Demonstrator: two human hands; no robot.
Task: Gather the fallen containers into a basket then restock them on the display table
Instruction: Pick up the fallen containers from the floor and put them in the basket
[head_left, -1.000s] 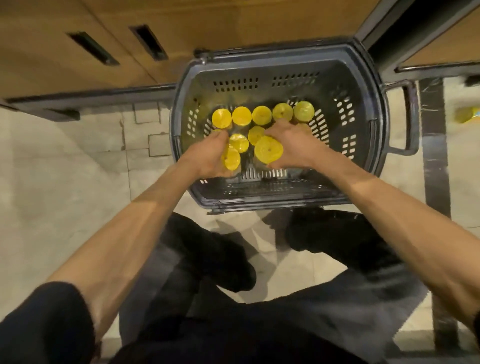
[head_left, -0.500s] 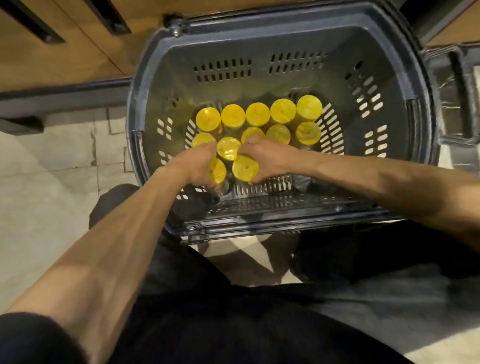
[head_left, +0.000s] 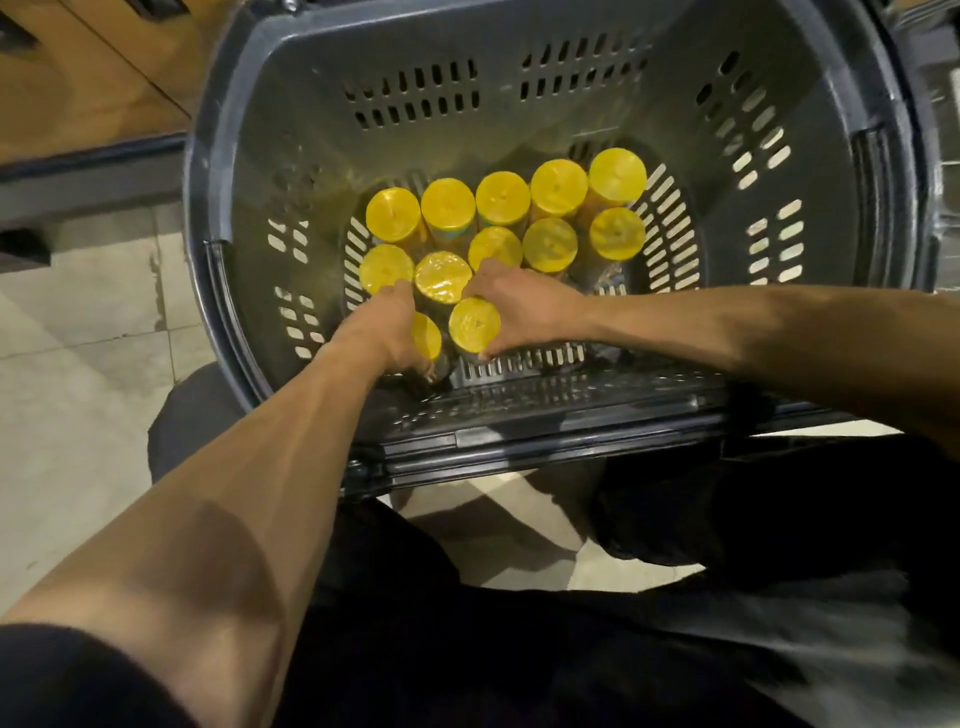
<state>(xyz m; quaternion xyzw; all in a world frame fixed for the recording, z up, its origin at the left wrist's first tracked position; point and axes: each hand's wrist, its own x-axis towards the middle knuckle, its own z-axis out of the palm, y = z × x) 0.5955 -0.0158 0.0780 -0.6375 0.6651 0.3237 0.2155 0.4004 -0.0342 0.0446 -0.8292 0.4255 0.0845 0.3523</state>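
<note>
Twelve upright yellow-lidded containers (head_left: 502, 198)

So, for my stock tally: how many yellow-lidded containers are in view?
12 containers: five in the back row, five in the middle, one each in left hand and right hand. More may be hidden.

- Dim, warm light — the yellow-lidded cylindrical containers (head_left: 502, 198) showed brightest.
- Soft shadows lay on the pale tiled floor (head_left: 78, 374).
- Wide-angle distortion bowed the dark grey slotted plastic basket (head_left: 519, 36) — lower edge blurred.
</note>
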